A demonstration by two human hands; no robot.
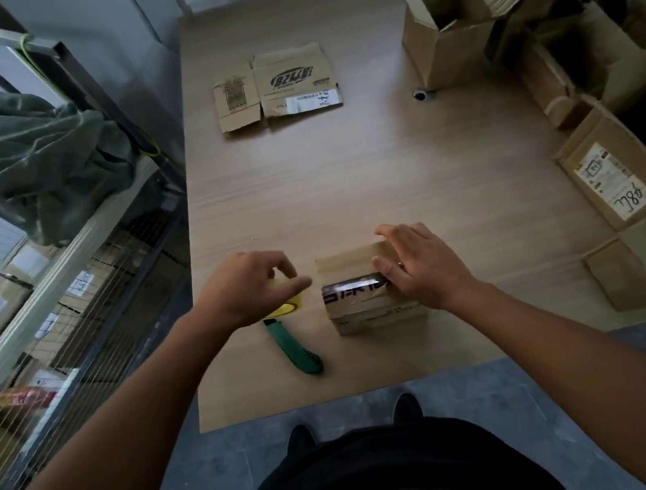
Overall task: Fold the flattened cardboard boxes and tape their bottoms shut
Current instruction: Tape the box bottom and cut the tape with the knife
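Now, right hand (pixel 424 265) pressing taped box (pixel 371 307), left hand (pixel 247 288) gripping tape roll (pixel 292 303)

wooden table (pixel 344 180): small box (pixel 371 307), green knife (pixel 294 349), tape roll (pixel 288 306), flattened box (pixel 278 86)

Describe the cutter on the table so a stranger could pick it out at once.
Start at the wooden table and go to its near edge. Just nearer than the left hand and left of the small taped box, the utility knife lies flat. It is the only green thing there, long and slim, unlike the yellow tape roll beside it.
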